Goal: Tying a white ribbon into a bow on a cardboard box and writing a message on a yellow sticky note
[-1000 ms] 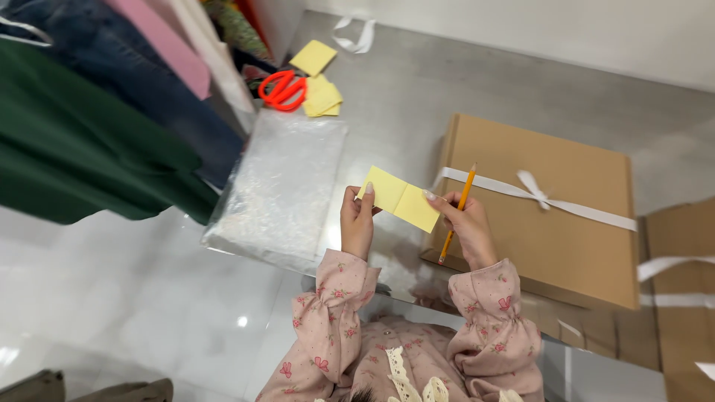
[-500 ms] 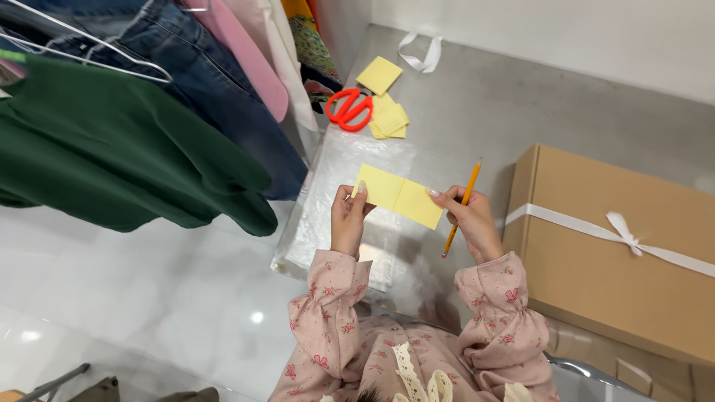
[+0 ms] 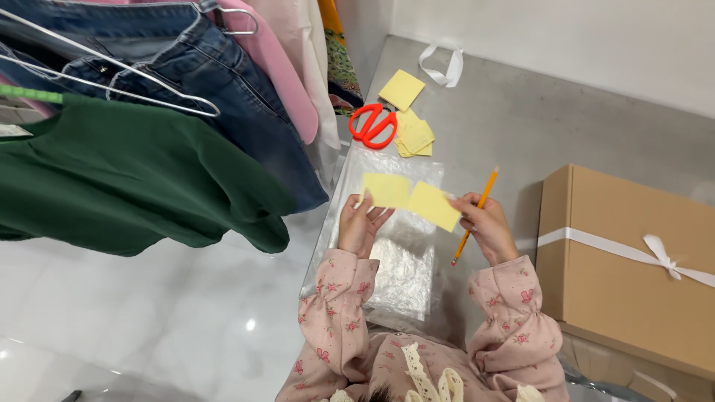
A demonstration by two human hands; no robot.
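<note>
A creased yellow paper strip (image 3: 410,197) is stretched out between both hands over the grey table (image 3: 521,119). My left hand (image 3: 360,222) pinches its left end. My right hand (image 3: 488,225) pinches the right end and also holds an orange pencil (image 3: 477,212), point down. Both sleeves are pink with a flower print. Under the hands lies a clear plastic bag (image 3: 398,246).
Red scissors (image 3: 375,123), loose yellow paper squares (image 3: 408,112) and a white ribbon loop (image 3: 444,68) lie at the far end of the table. A brown cardboard box (image 3: 633,298) tied with white ribbon stands at the right. Hanging clothes (image 3: 149,171) fill the left, over a glossy white floor.
The view has swung left, so the box slid right and more clothes show. The yellow strip has been opened flatter between the hands, which now sit over the plastic bag.
</note>
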